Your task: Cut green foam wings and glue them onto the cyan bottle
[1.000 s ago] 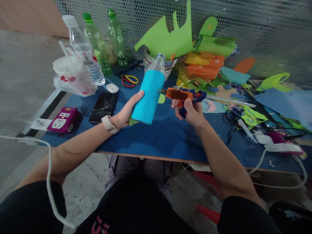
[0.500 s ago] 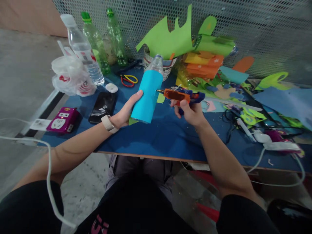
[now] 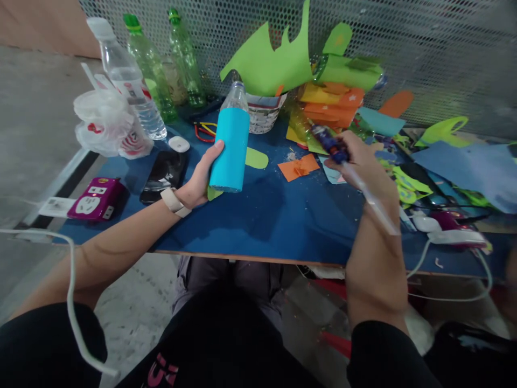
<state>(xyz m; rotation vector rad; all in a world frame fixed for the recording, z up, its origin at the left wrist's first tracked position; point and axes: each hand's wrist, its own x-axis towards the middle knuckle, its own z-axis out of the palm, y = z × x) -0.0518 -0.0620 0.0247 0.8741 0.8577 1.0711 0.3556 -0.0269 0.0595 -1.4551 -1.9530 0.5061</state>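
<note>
Your left hand (image 3: 202, 175) held the paper-wrapped plastic bottle (image 3: 229, 150) over the near middle of the tabletop (image 3: 274, 223), slightly tilted; your fingers were closed around it, partly hidden behind. Your right hand (image 3: 359, 156), farther right, had its fingers gripping the glue gun (image 3: 329, 144), and the clear glue stick (image 3: 374, 202) came out at its rear, along your forearm.

I judged the nozzle (image 3: 311, 123) as the main danger: it was close to the yellow paper (image 3: 297, 129) and the orange paper bundle (image 3: 333, 108). If it was hot, which I could not tell, a small turn of the wrist could have let it touch or drip there. Too strong a squeeze on the left could have dented the thin bottle and loosened its blue paper. The long stick could have caught the cut scraps (image 3: 410, 186), and the white cable (image 3: 70, 302), hanging across your left arm, could have snagged.

The tabletop was blue, with small crumbs and a folded orange piece (image 3: 299, 167). On the left there lay a black phone (image 3: 163, 175) and a purple power socket (image 3: 97, 199); green bottles (image 3: 183, 59) stood at the back, before a perforated metal screen (image 3: 424, 54). To the left, the floor (image 3: 40, 113) was grey
</note>
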